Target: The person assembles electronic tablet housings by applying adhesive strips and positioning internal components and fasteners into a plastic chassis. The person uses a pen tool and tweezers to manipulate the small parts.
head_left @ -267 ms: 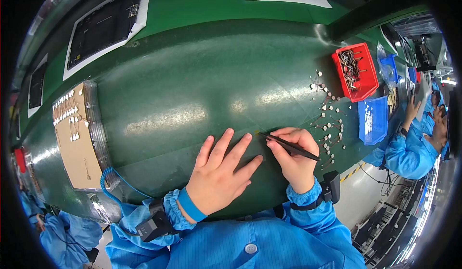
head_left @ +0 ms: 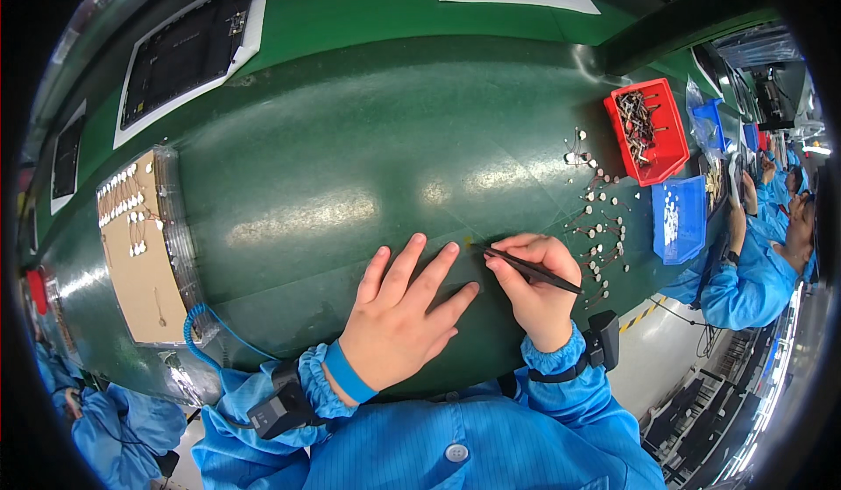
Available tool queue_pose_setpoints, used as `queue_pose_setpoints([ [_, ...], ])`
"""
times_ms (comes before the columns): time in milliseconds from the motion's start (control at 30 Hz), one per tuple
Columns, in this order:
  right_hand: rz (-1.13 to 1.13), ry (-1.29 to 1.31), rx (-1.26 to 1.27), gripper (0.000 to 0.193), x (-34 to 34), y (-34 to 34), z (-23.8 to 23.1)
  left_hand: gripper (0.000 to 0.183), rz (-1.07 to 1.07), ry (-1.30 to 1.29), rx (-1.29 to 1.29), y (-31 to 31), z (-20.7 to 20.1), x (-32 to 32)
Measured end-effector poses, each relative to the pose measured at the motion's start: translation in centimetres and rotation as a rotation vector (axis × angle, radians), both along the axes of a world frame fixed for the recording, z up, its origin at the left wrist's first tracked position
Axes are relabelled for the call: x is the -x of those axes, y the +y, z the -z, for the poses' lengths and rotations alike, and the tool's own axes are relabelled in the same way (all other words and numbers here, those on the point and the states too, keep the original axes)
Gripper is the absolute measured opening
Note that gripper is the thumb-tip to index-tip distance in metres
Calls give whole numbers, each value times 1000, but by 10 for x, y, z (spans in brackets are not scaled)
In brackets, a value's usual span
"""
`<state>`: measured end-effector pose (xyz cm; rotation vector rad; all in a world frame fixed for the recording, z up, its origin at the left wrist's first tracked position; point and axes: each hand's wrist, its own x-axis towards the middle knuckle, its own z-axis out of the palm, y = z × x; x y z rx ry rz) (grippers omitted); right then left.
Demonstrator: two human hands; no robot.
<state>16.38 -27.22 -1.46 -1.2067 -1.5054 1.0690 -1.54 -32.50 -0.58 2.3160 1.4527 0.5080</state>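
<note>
My left hand (head_left: pixel 403 319) lies flat on the green tabletop (head_left: pixel 350 140), fingers spread, holding nothing. A blue band circles its wrist. Just to its right, my right hand (head_left: pixel 541 293) is closed around black tweezers (head_left: pixel 534 269), whose tips point left and almost touch the table. Right of that hand, several small round pale parts with thin dark wires (head_left: pixel 596 230) lie scattered. On the left, a brown cardboard sheet (head_left: pixel 144 289) on a stack of clear trays carries rows of similar wired parts (head_left: pixel 123 194).
At the right stand a red bin (head_left: pixel 670 140) of small wired parts and a blue bin (head_left: pixel 688 243) with white pieces. Dark flat panels (head_left: pixel 184 52) on white sheets lie along the far strip. A blue coiled cord (head_left: pixel 191 328) runs by my left sleeve. A co-worker (head_left: pixel 745 289) sits at right.
The dark panels on the far strip have shifted slightly left. The co-worker's hands at the right have moved. My own hands and the tweezers have stayed in place.
</note>
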Motion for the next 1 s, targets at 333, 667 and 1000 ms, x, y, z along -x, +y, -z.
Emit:
queue_pose_setpoints([
  [333,-38,259,21,28,-9,-22,-27,53,42,-41,4,6,-14,5],
  [667,160,461,-11,23,-30,-27,-3,18,-423,-102,-428,192,-25,31],
  [1000,92,419,-50,21,-30,-33,3,11,-398,474,-361,289,7,45],
])
